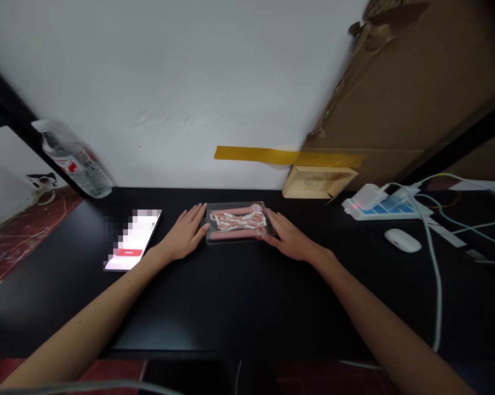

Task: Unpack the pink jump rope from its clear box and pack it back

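In the middle of the black desk lies a clear plastic package (237, 234) with two pink rods and pink-and-white tubular pieces, which look like a beaded jump rope (239, 221). My left hand (185, 232) rests flat at its left end, fingers stretched out, the thumb against the package's edge. At the opposite end my right hand (287, 235) lies with fingers extended, touching the right edge and front corner. Neither hand is wrapped around anything. A lit phone (134, 241) lies to the left of my left hand.
A clear plastic bottle (77, 162) leans at the back left. Against the wall stands a shallow wooden box (319, 182). To the right are a power strip (382, 206) with plugs, a white mouse (402, 240) and loose cables (436, 285). Yellow tape (267, 156) holds cardboard (407, 99).
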A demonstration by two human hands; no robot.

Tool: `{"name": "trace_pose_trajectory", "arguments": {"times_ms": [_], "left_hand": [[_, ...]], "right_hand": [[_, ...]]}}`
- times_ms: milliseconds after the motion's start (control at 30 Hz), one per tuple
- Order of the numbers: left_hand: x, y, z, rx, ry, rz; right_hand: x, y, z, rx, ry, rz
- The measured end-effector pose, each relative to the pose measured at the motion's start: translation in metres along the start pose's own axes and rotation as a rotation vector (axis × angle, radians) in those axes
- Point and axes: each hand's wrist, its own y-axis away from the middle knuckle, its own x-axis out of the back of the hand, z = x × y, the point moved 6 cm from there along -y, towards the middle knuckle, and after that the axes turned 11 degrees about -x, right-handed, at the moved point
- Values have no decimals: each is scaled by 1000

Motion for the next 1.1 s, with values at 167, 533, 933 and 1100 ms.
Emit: {"name": "trace_pose_trajectory", "arguments": {"times_ms": [167,533,933,1100], "left_hand": [[-1,4,-13,-54,-46,-87],[17,0,6,-64,196,39],[3,-3,26,-140,36,64],[-16,2,7,-25,-142,-20]], "right_hand": [[-1,1,-1,6,94,29],[13,-6,16,-139,96,153],[-4,-4,-8,7,49,123],[-8,-4,-1,-39,154,116]]}}
